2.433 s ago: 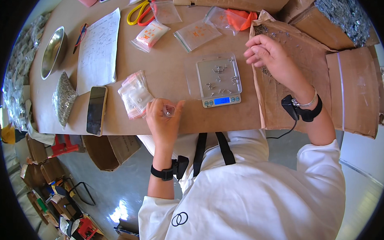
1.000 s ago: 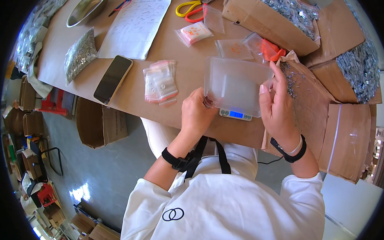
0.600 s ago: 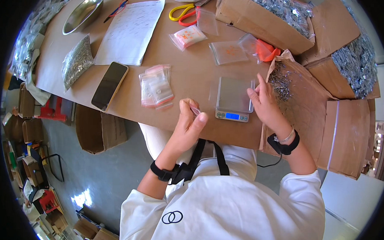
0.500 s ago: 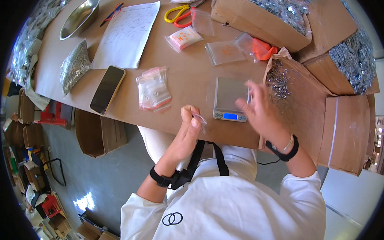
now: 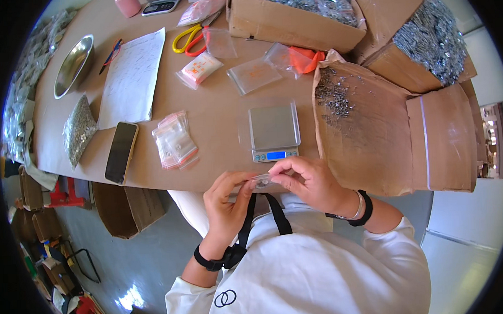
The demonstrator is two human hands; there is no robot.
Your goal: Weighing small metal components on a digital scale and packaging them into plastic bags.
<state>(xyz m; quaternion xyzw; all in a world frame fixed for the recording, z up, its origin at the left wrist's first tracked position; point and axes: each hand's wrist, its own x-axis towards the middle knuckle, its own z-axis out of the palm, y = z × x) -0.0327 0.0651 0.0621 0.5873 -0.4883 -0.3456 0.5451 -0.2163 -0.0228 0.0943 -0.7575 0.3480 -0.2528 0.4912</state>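
Between my two hands, at the table's front edge, is a small clear zip bag (image 5: 262,182) with something small and metallic inside. My left hand (image 5: 226,201) pinches one end of it between thumb and fingers. My right hand (image 5: 310,183) pinches the other end. Just beyond my right hand lies a small digital scale (image 5: 273,128) with a lit blue display and a bare weighing plate. Off to the left of it is a fanned pile of small zip bags (image 5: 175,140) with red-edged tops, some showing little round parts.
An open cardboard box (image 5: 373,141) with loose metal pieces lies right. Boxes heaped with metal parts (image 5: 430,45) stand behind. Leftward are a phone (image 5: 121,153), a filled bag (image 5: 78,132), a paper sheet (image 5: 132,78) and a steel bowl (image 5: 74,66). Scissors (image 5: 192,41) lie farther back.
My right hand has come from above the scale to the bag and now pinches it. My left hand still holds the bag. The view has shifted, so the table appears lower and farther left.
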